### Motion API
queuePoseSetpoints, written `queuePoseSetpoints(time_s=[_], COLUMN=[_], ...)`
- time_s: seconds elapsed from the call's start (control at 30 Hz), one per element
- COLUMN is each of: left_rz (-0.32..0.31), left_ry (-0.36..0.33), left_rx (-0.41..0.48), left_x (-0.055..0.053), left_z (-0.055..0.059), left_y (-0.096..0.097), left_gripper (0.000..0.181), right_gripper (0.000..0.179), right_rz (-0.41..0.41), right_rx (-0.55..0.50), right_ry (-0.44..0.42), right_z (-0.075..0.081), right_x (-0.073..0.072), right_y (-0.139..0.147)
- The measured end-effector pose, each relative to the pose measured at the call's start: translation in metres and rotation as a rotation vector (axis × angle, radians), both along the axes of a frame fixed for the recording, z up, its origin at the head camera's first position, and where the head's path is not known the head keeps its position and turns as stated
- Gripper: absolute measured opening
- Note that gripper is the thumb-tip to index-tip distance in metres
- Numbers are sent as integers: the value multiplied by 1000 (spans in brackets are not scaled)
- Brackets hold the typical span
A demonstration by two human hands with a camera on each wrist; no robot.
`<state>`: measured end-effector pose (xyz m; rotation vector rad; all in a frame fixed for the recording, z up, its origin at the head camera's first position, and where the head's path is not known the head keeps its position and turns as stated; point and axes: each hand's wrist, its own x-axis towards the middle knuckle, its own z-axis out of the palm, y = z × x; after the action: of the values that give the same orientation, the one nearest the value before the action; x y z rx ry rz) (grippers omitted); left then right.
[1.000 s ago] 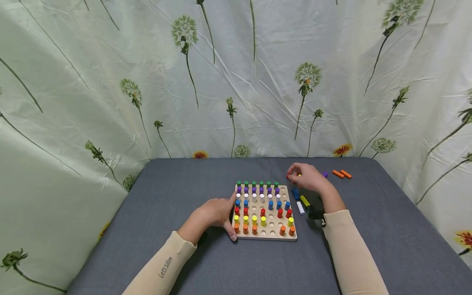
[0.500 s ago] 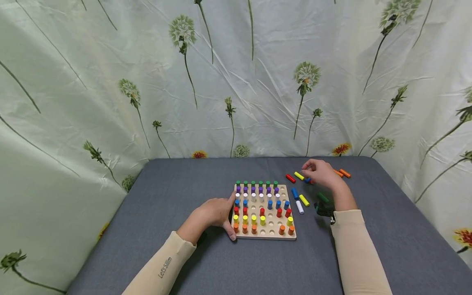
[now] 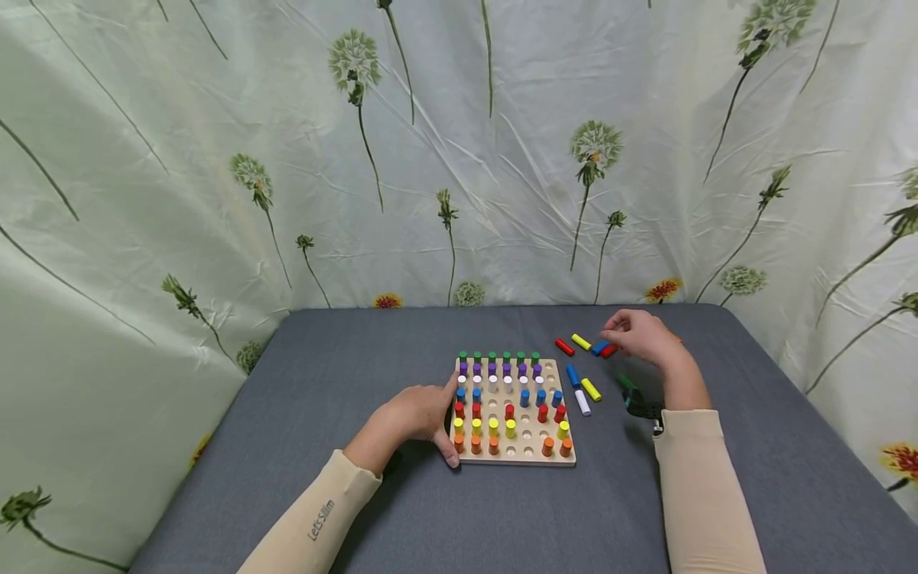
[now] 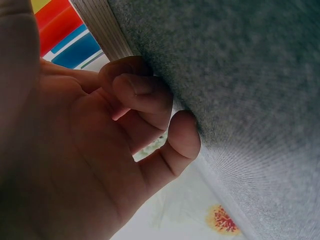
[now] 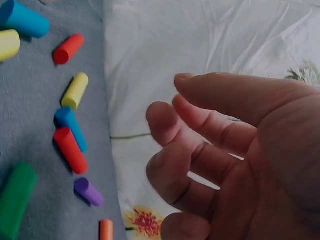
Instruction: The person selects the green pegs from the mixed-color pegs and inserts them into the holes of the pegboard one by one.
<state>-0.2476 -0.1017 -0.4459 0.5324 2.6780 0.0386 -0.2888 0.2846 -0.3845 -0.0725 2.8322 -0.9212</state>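
Observation:
A square wooden pegboard (image 3: 519,456) holds rows of colored pegs, several holes bare at its middle and right side. My left hand (image 3: 419,413) rests against its left edge, thumb by the front corner and index finger along the side. The left wrist view shows the other fingers (image 4: 182,135) bent, tips down at the grey cloth. My right hand (image 3: 641,339) hovers over the loose pegs at the back right, beside a red peg (image 3: 609,351) and a blue peg (image 3: 599,348). Its fingers curve loosely with nothing between them. A purple peg (image 5: 89,192) lies below those two in the right wrist view.
Left of my right hand lie another red peg (image 3: 564,347) and a yellow peg (image 3: 582,342). Nearer the board are a blue peg (image 3: 573,375), a yellow peg (image 3: 591,389) and a white peg (image 3: 582,402). A green peg (image 5: 17,200) and an orange peg (image 5: 106,230) also lie there.
My right hand has moved right from the red and yellow pegs, uncovering them and then the blue and red pair. The left hand and pegboard have stayed put.

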Motion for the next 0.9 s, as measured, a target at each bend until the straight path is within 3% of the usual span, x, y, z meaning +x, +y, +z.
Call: queuePoseSetpoints(time_s=[0.3,0.53,0.9], left_rz=[1,2,2], left_ry=[-2,-2,-3], left_rx=[6,-1,-2], left_x=[-1,0,-1], left_z=[-2,-2,-1], left_y=[-2,-1,0], left_gripper=[152,152,151], right_gripper=[30,23,26], right_rz=[49,54,121], right_rx=[63,95,168], right_ry=[-140,-209,-341], right_z=[-5,-10,-25], right_x=[2,-1,-8], right_y=[20,25,28])
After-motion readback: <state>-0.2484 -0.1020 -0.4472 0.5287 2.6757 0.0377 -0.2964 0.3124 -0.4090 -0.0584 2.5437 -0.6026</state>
